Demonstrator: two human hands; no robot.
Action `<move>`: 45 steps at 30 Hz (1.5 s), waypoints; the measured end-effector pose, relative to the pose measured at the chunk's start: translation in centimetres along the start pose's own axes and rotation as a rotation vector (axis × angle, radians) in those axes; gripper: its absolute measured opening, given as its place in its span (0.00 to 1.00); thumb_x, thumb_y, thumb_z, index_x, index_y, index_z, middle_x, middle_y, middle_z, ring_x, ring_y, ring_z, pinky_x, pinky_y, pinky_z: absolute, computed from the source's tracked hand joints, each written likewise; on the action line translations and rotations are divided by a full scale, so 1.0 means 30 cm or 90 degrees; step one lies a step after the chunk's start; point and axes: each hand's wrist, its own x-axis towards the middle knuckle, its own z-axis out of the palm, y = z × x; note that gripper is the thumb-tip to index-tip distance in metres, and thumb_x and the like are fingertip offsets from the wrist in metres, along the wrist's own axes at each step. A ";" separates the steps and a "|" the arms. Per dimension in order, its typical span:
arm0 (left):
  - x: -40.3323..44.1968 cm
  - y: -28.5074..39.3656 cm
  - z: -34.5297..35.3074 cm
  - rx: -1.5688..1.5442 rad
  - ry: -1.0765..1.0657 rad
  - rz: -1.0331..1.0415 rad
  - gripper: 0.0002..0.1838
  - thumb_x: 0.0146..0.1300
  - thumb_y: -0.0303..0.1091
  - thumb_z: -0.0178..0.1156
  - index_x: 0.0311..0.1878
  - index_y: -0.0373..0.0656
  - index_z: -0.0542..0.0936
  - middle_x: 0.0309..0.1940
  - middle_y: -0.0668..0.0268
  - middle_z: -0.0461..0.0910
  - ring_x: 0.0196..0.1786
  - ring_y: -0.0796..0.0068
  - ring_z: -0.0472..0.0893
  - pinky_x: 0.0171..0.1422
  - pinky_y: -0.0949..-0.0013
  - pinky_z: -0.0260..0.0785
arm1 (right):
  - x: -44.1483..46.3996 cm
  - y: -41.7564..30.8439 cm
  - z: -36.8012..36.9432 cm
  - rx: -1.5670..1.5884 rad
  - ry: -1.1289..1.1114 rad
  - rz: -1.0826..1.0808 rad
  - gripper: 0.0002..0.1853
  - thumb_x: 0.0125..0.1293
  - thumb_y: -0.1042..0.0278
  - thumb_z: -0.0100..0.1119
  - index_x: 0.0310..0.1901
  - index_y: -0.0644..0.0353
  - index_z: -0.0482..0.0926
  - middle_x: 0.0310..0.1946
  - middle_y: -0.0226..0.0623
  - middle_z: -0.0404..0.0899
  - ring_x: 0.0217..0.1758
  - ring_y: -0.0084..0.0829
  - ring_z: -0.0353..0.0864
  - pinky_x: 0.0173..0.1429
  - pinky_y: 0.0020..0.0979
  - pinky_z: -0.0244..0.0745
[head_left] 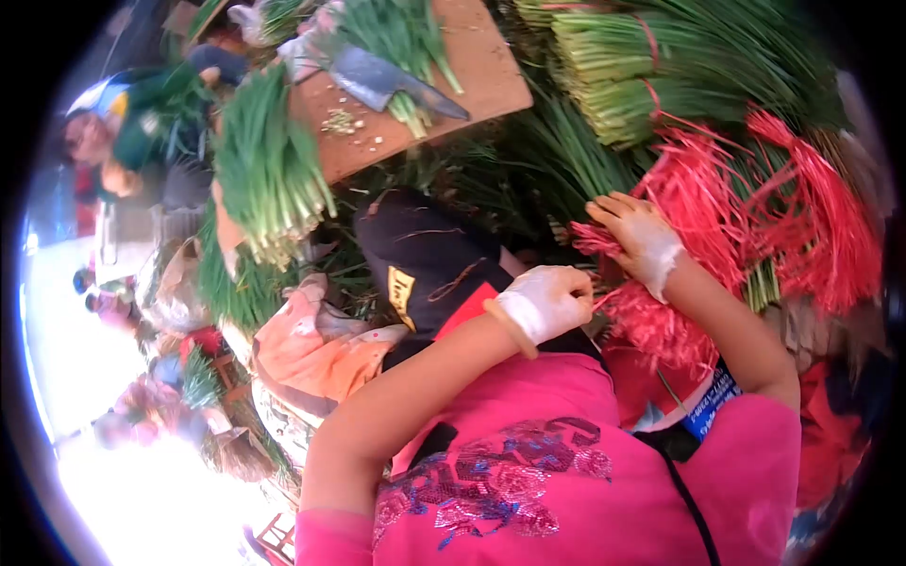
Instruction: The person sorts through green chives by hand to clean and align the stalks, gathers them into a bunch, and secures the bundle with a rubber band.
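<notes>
My right hand [646, 243], in a thin whitish glove, curls its fingers over red plastic strands [694, 226], whose tips stick out past the fingertips. To its left, my left hand [545, 304], also gloved and with a tan band at the wrist, is closed with the fingers bent. What it may hold is hidden. Beneath it lies dark cloth [425, 255] with a yellow label over my lap. Bundles of green garlic chives [604, 75], bound with red ties, are piled beyond my right hand. A second bunch of red strands [821, 226] hangs farther right.
A brown board [491, 66] ahead carries a wide-bladed cleaver [373, 80], cut bits and chives. A loose chive bunch [269, 160] hangs over its left edge. An orange cloth [316, 344] lies left of my lap. Another person [123, 132] is at the far left.
</notes>
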 end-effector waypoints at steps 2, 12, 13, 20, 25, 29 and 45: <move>-0.122 -0.008 -0.153 -0.230 0.015 -0.068 0.07 0.58 0.34 0.60 0.31 0.41 0.82 0.28 0.64 0.83 0.32 0.73 0.81 0.39 0.68 0.73 | 0.003 0.011 -0.017 0.062 -0.001 0.024 0.38 0.52 0.70 0.67 0.68 0.54 0.67 0.65 0.39 0.69 0.71 0.43 0.64 0.71 0.44 0.61; -0.916 -0.365 -0.611 0.313 0.408 -0.514 0.10 0.58 0.37 0.61 0.36 0.40 0.82 0.31 0.58 0.83 0.35 0.59 0.83 0.41 0.60 0.75 | 0.104 -0.134 -0.180 -0.210 -0.367 0.137 0.44 0.47 0.50 0.72 0.67 0.54 0.67 0.69 0.39 0.64 0.73 0.42 0.61 0.72 0.47 0.58; -0.953 -0.371 -0.613 0.332 0.418 -0.530 0.10 0.59 0.37 0.60 0.36 0.41 0.82 0.31 0.58 0.82 0.36 0.57 0.82 0.42 0.60 0.75 | 0.127 -0.192 -0.219 -0.294 -0.354 0.115 0.42 0.49 0.50 0.71 0.67 0.53 0.67 0.69 0.38 0.65 0.74 0.42 0.59 0.73 0.48 0.55; -0.766 -0.216 -0.497 -0.174 0.401 -0.145 0.04 0.62 0.28 0.62 0.38 0.38 0.82 0.32 0.66 0.83 0.37 0.77 0.81 0.43 0.72 0.74 | 0.390 -0.734 -0.344 0.145 0.103 -0.261 0.43 0.49 0.59 0.70 0.70 0.47 0.64 0.68 0.38 0.64 0.72 0.48 0.59 0.72 0.48 0.55; -0.696 -0.402 -0.459 -0.549 0.334 -0.163 0.07 0.64 0.28 0.58 0.42 0.35 0.79 0.36 0.62 0.83 0.38 0.77 0.81 0.46 0.72 0.74 | 0.567 -0.763 -0.283 0.442 -0.385 -0.132 0.14 0.62 0.65 0.59 0.48 0.55 0.82 0.26 0.34 0.82 0.29 0.31 0.81 0.39 0.30 0.75; -0.595 -0.703 -0.428 -0.570 0.355 -0.337 0.09 0.65 0.32 0.57 0.40 0.36 0.81 0.35 0.64 0.84 0.35 0.79 0.80 0.41 0.76 0.72 | 0.739 -0.627 -0.291 0.436 -0.399 -0.026 0.12 0.67 0.60 0.56 0.35 0.56 0.86 0.26 0.28 0.84 0.21 0.20 0.77 0.30 0.26 0.74; -0.893 -0.926 -1.014 0.173 0.463 -0.636 0.15 0.59 0.45 0.56 0.41 0.48 0.85 0.39 0.56 0.85 0.45 0.55 0.83 0.51 0.55 0.74 | 1.325 -0.806 -0.136 -0.456 -0.409 -0.369 0.22 0.50 0.67 0.69 0.51 0.50 0.84 0.53 0.30 0.81 0.57 0.35 0.81 0.54 0.35 0.80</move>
